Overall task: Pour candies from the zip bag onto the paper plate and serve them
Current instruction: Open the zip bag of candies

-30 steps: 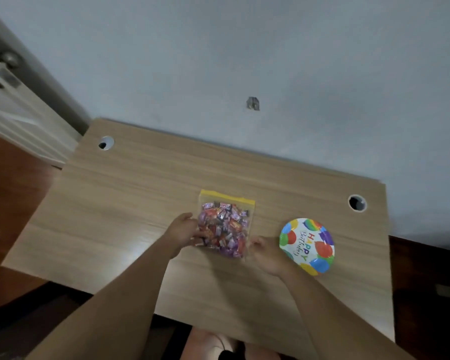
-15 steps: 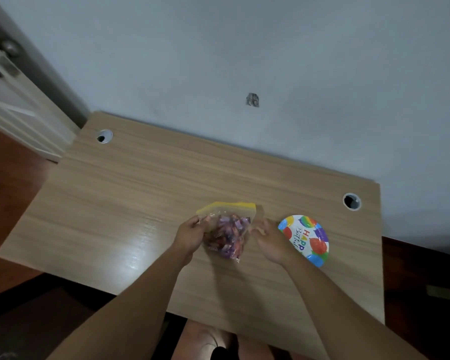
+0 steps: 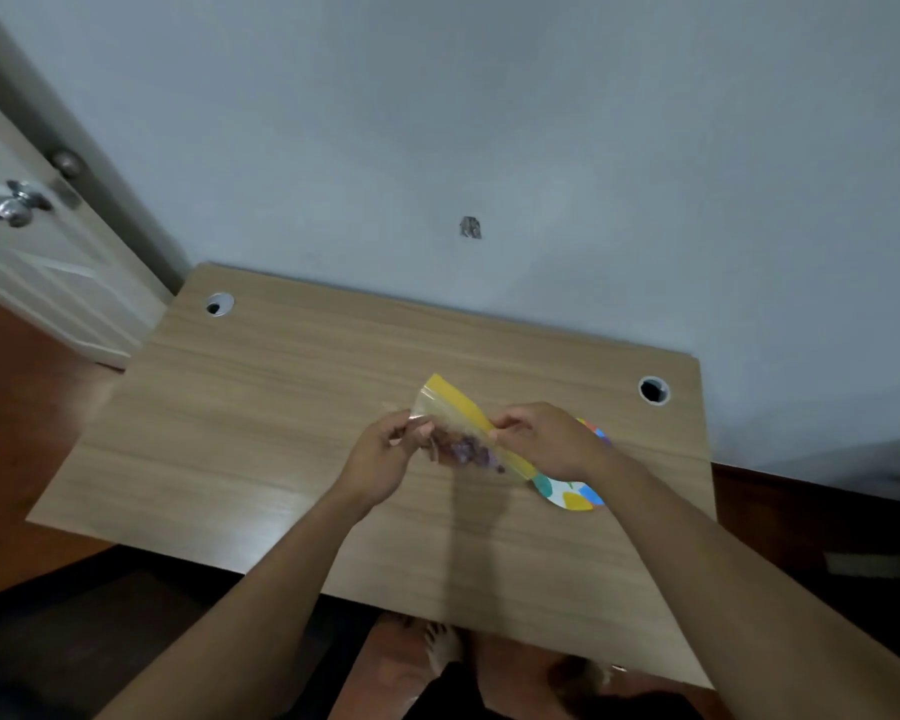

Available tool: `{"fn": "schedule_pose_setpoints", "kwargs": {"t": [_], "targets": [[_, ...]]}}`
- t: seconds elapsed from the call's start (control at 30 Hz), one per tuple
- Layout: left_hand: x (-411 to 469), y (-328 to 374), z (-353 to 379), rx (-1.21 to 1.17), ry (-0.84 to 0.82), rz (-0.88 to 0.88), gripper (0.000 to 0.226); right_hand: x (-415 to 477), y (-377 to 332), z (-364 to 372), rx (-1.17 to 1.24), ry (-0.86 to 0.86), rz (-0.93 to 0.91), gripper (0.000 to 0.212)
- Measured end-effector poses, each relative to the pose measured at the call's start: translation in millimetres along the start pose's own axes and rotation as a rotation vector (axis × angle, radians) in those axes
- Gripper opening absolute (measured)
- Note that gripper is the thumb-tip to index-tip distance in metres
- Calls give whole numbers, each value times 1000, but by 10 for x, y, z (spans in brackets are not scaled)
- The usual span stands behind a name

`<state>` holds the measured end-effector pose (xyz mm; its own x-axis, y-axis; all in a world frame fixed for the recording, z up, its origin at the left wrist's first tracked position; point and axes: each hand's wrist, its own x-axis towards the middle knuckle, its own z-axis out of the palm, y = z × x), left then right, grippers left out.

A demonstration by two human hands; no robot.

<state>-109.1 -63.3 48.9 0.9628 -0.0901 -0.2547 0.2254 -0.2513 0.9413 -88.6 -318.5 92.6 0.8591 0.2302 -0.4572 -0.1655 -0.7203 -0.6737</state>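
Observation:
A clear zip bag with a yellow zip strip hangs lifted above the wooden table, wrapped candies showing through its lower part. My left hand pinches the bag's near side at its top. My right hand pinches the yellow strip on the other side. The colourful paper plate lies on the table to the right, mostly hidden under my right hand and wrist. No candy is seen on its visible part.
Two round cable holes sit in the table, one at the back left and one at the back right. A grey wall backs the table. A white door with a metal knob stands at the left.
The bag lay flat on the table a second ago. Both hands have lifted it and moved up to its yellow top edge, and my right hand now covers most of the plate.

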Motion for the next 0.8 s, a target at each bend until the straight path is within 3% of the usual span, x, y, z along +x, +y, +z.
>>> {"fn": "schedule_pose_setpoints", "kwargs": {"t": [0.07, 0.2, 0.37, 0.43, 0.5, 0.6, 0.8], "targets": [[-41, 46, -18, -31, -3, -5, 19, -73, -43, -32, 39, 31, 3, 11], [-89, 142, -4, -84, 37, -89, 19, -158, -58, -68, 128, 38, 25, 7], [-158, 232, 185, -106, 169, -288, 37, -241, -55, -70, 259, 57, 132, 20], [-269, 379, 318, -202, 231, -320, 25, -288, -52, -49, 304, 53, 158, 23], [-359, 472, 442, -337, 123, -361, 15, -325, -30, -16, 338, 57, 194, 25], [-464, 584, 547, -415, -66, -397, 28, -372, -32, 46, 339, 82, 211, 25], [-474, 653, 598, -479, -105, -351, 27, -441, -42, 120, 361, 100, 167, 32]]}}
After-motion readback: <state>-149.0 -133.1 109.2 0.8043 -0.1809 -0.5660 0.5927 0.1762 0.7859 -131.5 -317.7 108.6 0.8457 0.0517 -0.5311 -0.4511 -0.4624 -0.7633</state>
